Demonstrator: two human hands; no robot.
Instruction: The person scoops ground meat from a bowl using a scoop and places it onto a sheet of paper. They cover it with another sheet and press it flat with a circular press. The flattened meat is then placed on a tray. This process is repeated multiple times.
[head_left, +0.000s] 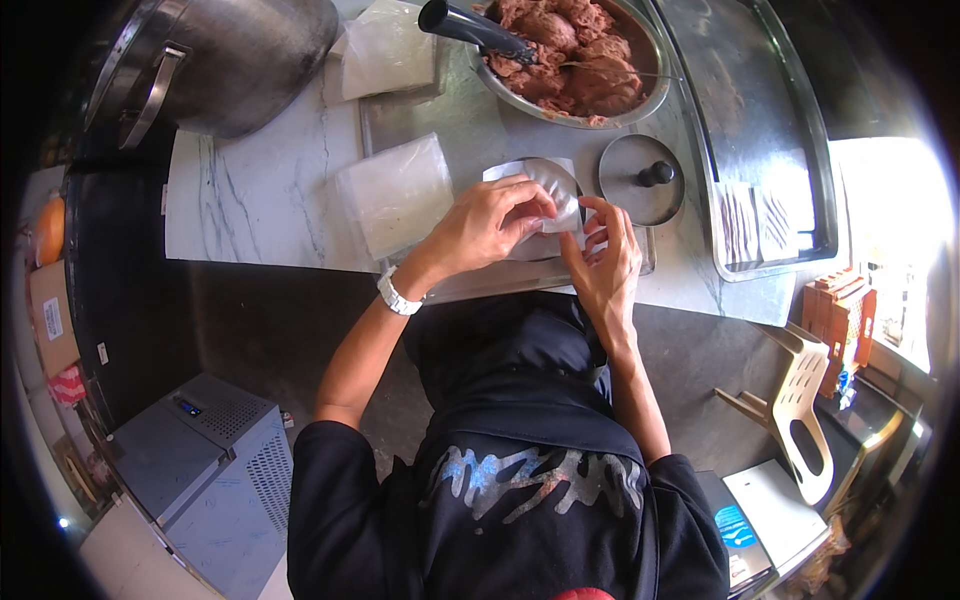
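My left hand and my right hand are at a translucent square sheet that lies over a round metal ring or dish on a metal tray. The left fingers are curled over the sheet; whether they pinch it cannot be told. My right fingertips are at its right edge. Left of them lies a stack of clear square sheets. To the right sits a round metal press plate with a black knob. Beyond stands a metal bowl of raw ground meat with a black-handled utensil in it.
A large steel pot stands at the back left, beside another stack of square sheets. A long metal tray occupies the marble-patterned tabletop's right side. A beige plastic chair is right of me; a grey metal appliance is at lower left.
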